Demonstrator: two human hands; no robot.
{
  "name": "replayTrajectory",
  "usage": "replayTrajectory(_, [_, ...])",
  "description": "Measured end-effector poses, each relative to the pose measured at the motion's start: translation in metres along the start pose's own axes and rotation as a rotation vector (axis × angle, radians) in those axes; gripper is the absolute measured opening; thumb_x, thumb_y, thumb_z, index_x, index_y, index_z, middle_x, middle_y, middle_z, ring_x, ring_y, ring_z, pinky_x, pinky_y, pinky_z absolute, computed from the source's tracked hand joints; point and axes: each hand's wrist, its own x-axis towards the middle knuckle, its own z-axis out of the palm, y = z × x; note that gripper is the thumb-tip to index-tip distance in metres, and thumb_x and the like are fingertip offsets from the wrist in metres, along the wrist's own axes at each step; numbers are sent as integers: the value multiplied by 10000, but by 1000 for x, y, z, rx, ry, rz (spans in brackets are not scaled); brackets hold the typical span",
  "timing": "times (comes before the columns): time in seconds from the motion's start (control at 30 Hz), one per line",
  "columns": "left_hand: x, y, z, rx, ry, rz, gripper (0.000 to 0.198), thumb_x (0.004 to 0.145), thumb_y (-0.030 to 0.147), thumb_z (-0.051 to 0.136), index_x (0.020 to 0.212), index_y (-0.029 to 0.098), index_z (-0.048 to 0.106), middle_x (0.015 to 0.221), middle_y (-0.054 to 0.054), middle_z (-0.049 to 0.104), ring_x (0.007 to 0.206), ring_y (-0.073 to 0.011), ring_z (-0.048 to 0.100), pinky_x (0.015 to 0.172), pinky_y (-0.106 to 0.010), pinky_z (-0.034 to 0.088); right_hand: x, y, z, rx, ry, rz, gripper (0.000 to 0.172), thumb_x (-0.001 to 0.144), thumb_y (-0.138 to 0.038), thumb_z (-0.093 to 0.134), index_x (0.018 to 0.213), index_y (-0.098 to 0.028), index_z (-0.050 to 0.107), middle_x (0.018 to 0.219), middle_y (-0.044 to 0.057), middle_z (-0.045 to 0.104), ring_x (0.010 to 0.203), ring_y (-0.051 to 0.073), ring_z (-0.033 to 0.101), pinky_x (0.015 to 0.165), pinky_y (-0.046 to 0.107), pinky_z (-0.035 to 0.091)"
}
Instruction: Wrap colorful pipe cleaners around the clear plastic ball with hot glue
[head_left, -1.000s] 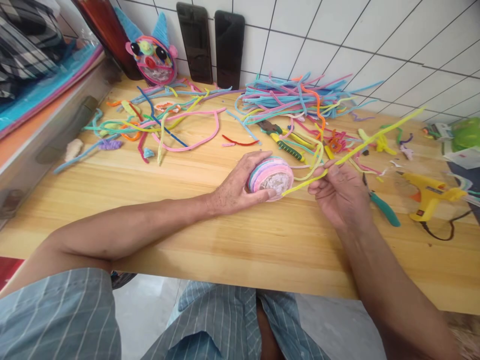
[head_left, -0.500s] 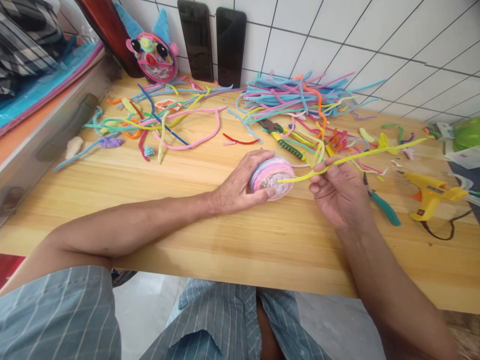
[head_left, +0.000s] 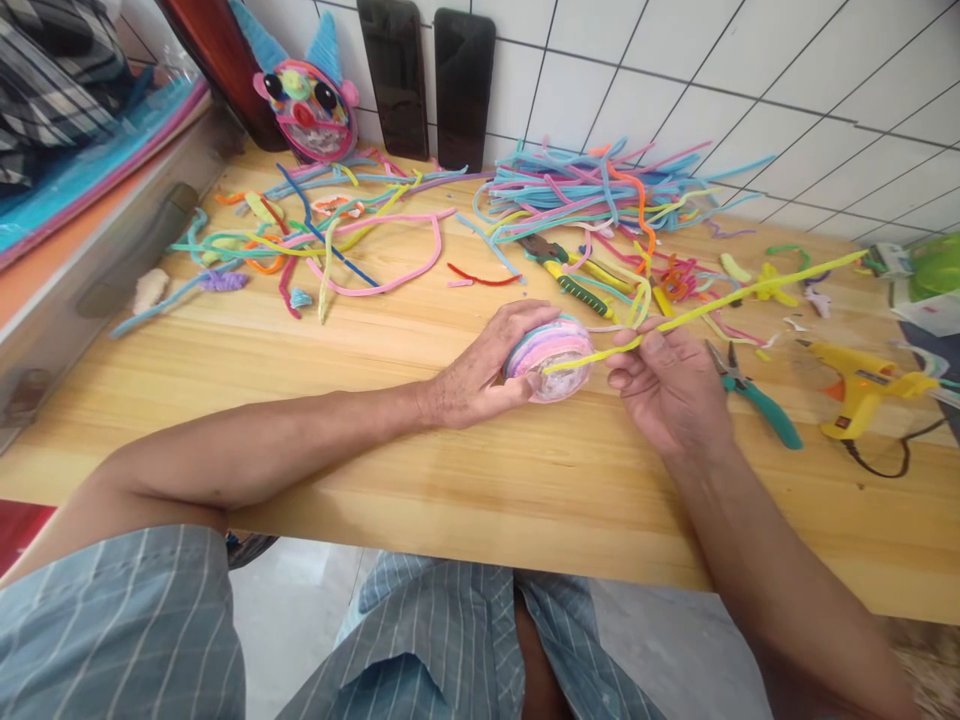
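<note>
My left hand is wrapped round the side of a small round piece banded in pink, purple and blue pipe cleaners, with a clear, shiny end facing right. In my right hand, a long yellow pipe cleaner is pinched between thumb and fingers. Its near end lies across the clear end of the round piece, close to my left thumb; whether it is fixed there I cannot tell. The far end sticks out to the upper right. Green-and-yellow pliers lie just behind the round piece.
Teal-handled pliers and a yellow glue gun lie to the right. Behind are a pipe cleaner bundle, two phones against the tiles and a decorated figure with blue ears. A plastic bin borders the left.
My right hand has shifted slightly left toward the round piece, bringing the yellow pipe cleaner's near end further across its face. The round piece has turned slightly in my left hand.
</note>
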Motion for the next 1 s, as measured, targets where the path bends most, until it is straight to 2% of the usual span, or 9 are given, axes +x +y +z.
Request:
replayTrajectory(0.27, [0, 4, -2, -12, -28, 7, 719, 1132, 619, 522, 1736, 250, 395, 1722, -211, 509, 1667, -378, 451, 1411, -644, 377, 0, 1, 2, 1, -8, -6, 388, 777, -466, 1051, 928, -299, 736, 925, -72, 875, 727, 120, 843, 569, 181, 671])
replayTrajectory(0.5, [0, 4, -2, -10, -30, -7, 705, 1133, 612, 523, 1720, 241, 404, 1724, -214, 508, 1671, -374, 449, 1415, -641, 373, 0, 2, 2, 1, 19, 13, 337, 843, -436, 1006, 942, -299, 714, 941, -65, 875, 717, 120, 842, 557, 172, 660])
replayTrajectory(0.63, [1, 1, 3, 33, 13, 21, 785, 1079, 653, 618, 1707, 232, 408, 1676, -219, 541, 1629, -361, 501, 1385, -620, 427, 2, 1, -4, 20, 33, 0, 352, 813, -456, 1025, 945, -305, 735, 921, -80, 867, 691, 101, 827, 565, 162, 662])
replayTrajectory(0.8, [1, -2, 7, 53, 32, -6, 907, 975, 654, 764, 1701, 250, 401, 1675, -217, 541, 1619, -401, 505, 1370, -651, 422, 4, 0, -12, 4, 51, -2, 269, 890, -419, 971, 957, -307, 736, 898, -86, 848, 650, 79, 804, 575, 148, 660])
replayTrajectory(1.0, [2, 2, 3, 30, 37, -43, 865, 1003, 624, 760, 1691, 232, 411, 1654, -209, 556, 1604, -367, 523, 1368, -591, 446, 3, 1, -8, 4, 56, 9, 292, 868, -428, 986, 947, -302, 735, 882, -80, 848, 654, 87, 809, 559, 149, 656])
